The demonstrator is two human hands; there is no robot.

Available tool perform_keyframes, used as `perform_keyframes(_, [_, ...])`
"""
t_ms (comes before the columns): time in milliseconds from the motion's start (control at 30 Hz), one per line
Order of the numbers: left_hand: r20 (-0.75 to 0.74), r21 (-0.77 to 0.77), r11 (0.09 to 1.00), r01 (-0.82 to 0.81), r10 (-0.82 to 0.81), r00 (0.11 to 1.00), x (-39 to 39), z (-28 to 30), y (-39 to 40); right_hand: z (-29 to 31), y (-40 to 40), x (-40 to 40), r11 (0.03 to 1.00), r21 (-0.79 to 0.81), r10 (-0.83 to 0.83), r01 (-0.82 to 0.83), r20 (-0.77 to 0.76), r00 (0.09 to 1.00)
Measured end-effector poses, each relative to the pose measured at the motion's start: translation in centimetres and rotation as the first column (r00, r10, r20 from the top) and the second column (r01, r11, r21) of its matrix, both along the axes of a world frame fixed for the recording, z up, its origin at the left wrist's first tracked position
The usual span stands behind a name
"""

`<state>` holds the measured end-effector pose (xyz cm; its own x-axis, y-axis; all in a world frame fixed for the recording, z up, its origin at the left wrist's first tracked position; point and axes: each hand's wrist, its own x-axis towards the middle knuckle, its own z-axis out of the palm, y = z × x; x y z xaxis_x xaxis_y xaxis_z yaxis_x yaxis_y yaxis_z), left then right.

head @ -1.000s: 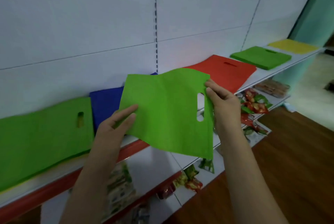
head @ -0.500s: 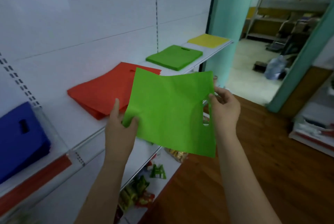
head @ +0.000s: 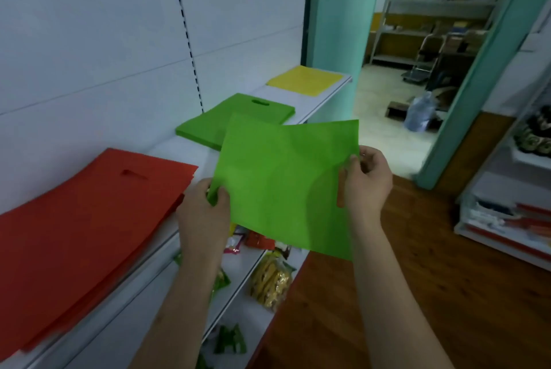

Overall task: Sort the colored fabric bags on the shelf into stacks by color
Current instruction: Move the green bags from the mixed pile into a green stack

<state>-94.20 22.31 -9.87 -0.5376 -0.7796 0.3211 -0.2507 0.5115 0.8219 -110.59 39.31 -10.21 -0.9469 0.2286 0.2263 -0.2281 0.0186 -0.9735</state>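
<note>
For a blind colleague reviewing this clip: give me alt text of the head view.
Two hands, left hand and right hand, pinch opposite edges of a green fabric bag held above a white shelf carrying a red stack, a green stack and a yellow stack.

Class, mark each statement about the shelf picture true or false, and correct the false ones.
1. Both hands hold the green bag. True: left hand and right hand pinch opposite edges.
2. The held bag lies flat on the shelf. False: it is held up in the air.
3. A green stack lies between the red stack and the yellow stack. True.
4. The red stack lies farthest along the shelf. False: the yellow stack does.
</note>
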Motion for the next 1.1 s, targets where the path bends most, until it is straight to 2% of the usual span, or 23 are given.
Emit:
perform_keyframes(300, [0.089, 0.099, 0.995, 0.006, -0.015, 0.996, -11.6, 1.7, -7.1, 3.4, -9.0, -14.7, 0.999, -0.021, 0.047, -0.048, -0.053, 0.997])
perform_keyframes(500, [0.194, 0.131, 0.985, -0.111, 0.085, 0.977, -15.8, 0.1, -10.5, 1.4, -15.5, -22.2, 0.98, 0.046, 0.195, -0.194, -0.034, 0.98])
perform_keyframes(567, [0.205, 0.142, 0.975, -0.174, 0.143, 0.968, -17.0, -0.2, -11.5, 1.5, -18.4, -25.2, 0.954, 0.113, 0.284, -0.278, -0.039, 0.958])
perform_keyframes(733, [0.27, 0.186, 0.902, -0.389, 0.334, 0.903, -19.7, -0.4, -12.7, 1.6, -26.0, -32.0, 0.778, 0.352, 0.541, -0.521, 0.048, 0.84])
perform_keyframes(867, [0.331, 0.197, 0.838, -0.508, 0.431, 0.839, -21.0, -1.4, -12.5, 1.0, -30.6, -35.2, 0.593, 0.427, 0.688, -0.683, 0.173, 0.705])
perform_keyframes(1000, [0.38, 0.158, 0.809, -0.566, 0.479, 0.791, -22.5, -2.0, -11.0, -0.8, -33.0, -36.8, 0.419, 0.547, 0.736, -0.724, 0.263, 0.624])
perform_keyframes(1100, [0.42, 0.133, 0.807, -0.576, 0.48, 0.77, -23.7, -2.4, -10.3, -1.8, -34.1, -37.4, 0.301, 0.706, 0.732, -0.641, 0.26, 0.63])
